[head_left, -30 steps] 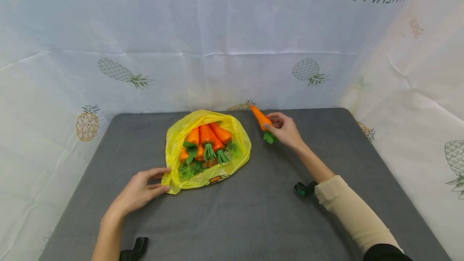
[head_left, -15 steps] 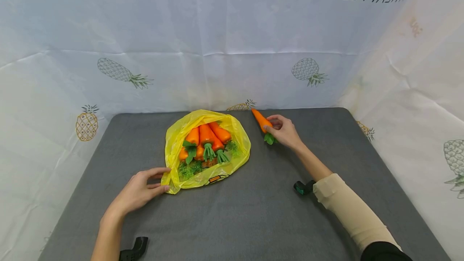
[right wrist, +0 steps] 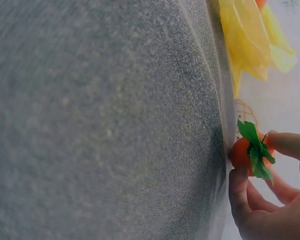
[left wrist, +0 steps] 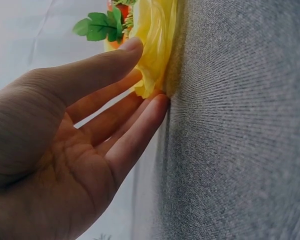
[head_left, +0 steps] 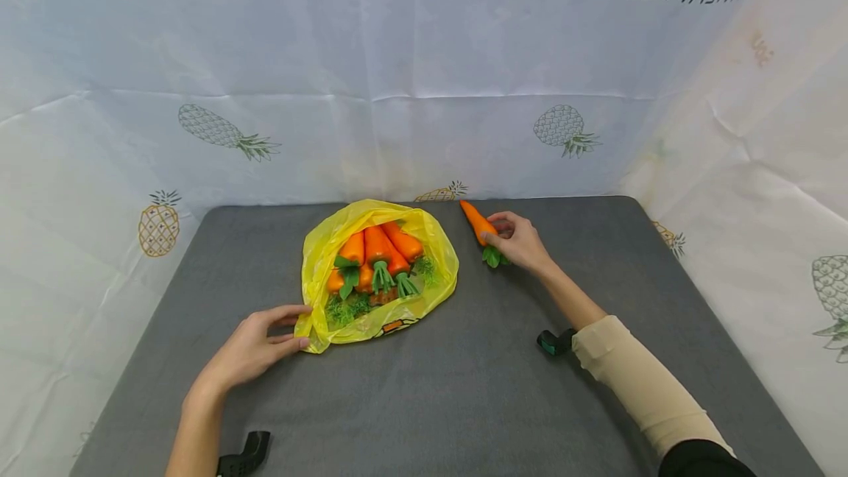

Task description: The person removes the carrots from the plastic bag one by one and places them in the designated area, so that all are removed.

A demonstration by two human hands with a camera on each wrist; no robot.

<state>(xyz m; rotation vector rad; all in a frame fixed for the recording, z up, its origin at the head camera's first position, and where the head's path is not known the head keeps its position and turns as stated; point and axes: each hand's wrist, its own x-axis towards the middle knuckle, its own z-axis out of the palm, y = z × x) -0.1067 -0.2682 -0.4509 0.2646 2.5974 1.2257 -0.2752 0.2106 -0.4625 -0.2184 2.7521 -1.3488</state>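
A yellow plastic bag [head_left: 433, 282] lies with its mouth facing up, filled with several orange carrots [head_left: 378, 245] with green tops. My left hand [head_left: 248, 348] holds the bag's near left corner, thumb on one side and fingers on the other; the yellow film [left wrist: 157, 40] shows between them in the left wrist view. To the right of the bag, my right hand [head_left: 520, 241] grips a single carrot [head_left: 475, 221] near its leafy end between thumb and fingers. Its tip points to the back left. In the right wrist view the carrot's leaves [right wrist: 257, 150] face the camera, close by the table surface.
A dark grey cloth covers the table [head_left: 424, 403]. Behind it hangs a white curtain [head_left: 411, 57] printed with pineapples, right at the table's back edge. Black wrist devices [head_left: 555, 343] sit by both forearms.
My right hand has lowered the carrot slightly toward the table, its tip shifting down and a little right in the head view. The left hand and the bag stay in place.
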